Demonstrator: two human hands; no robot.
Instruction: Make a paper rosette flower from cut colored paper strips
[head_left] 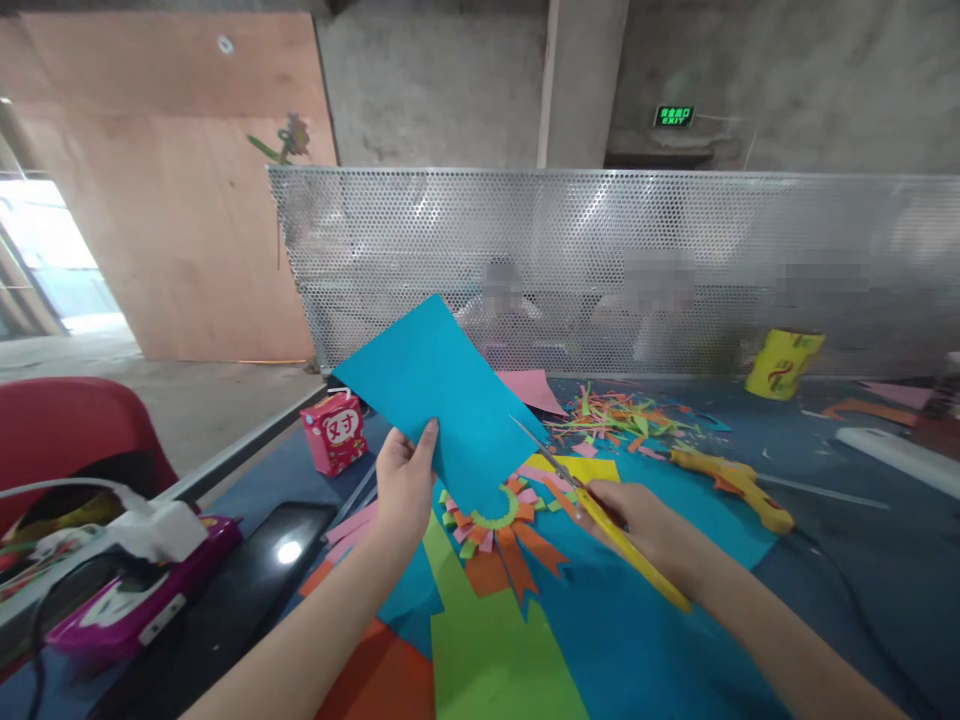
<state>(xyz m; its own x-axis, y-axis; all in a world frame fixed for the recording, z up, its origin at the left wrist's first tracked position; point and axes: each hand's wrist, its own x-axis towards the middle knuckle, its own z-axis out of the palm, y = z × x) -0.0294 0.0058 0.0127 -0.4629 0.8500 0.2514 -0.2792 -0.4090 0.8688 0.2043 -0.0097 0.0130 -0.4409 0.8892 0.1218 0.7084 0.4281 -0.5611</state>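
Note:
A sheet of blue paper (450, 375) is pinched in my left hand (405, 475), thumb on its near face, and held up tilted above the table. My right hand (637, 530) grips yellow-handled scissors (600, 515), their blades pointing up and left at the sheet's lower right edge. Whether the blades are parted, or touch the paper, I cannot tell. Below the sheet lies a paper rosette (499, 520) with a green ring, small orange, pink and green tabs and longer orange strips; the blue sheet hides part of it. Green paper (499, 655) and orange paper (390, 675) lie nearer me.
A yellow glue gun (735, 485) with a cord lies at right, near coloured paper scraps (630, 415). At left are a red drink carton (335, 435), a black phone (247, 590) and a purple power strip (150, 590). A perforated metal screen (420, 240) edges the table's back.

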